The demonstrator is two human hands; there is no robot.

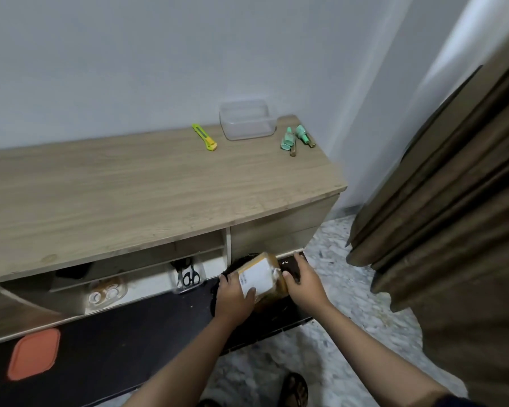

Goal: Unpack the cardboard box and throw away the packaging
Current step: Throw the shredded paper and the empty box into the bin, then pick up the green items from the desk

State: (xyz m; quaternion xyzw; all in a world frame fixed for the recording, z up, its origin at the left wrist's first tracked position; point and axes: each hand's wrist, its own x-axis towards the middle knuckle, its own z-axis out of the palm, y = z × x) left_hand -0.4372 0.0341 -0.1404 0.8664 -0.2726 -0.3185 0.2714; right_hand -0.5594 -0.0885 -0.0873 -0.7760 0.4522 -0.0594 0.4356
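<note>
A small brown cardboard box (pixel 272 276) with a white shipping label sits low over a black bin or bag (pixel 218 292) on the floor by the cabinet. My left hand (pixel 234 298) grips its left side, thumb on the label. My right hand (pixel 301 282) holds its right side. On the wooden cabinet top (pixel 130 195) lie two mint-green small bottles (pixel 296 138) near the right corner.
A yellow-green box cutter (pixel 204 137) and a clear plastic container (pixel 247 120) lie at the back of the cabinet top. Black scissors (pixel 188 276) sit in a shelf below. An orange lid (pixel 33 355) lies on the dark mat. A brown curtain (pixel 453 201) hangs at right.
</note>
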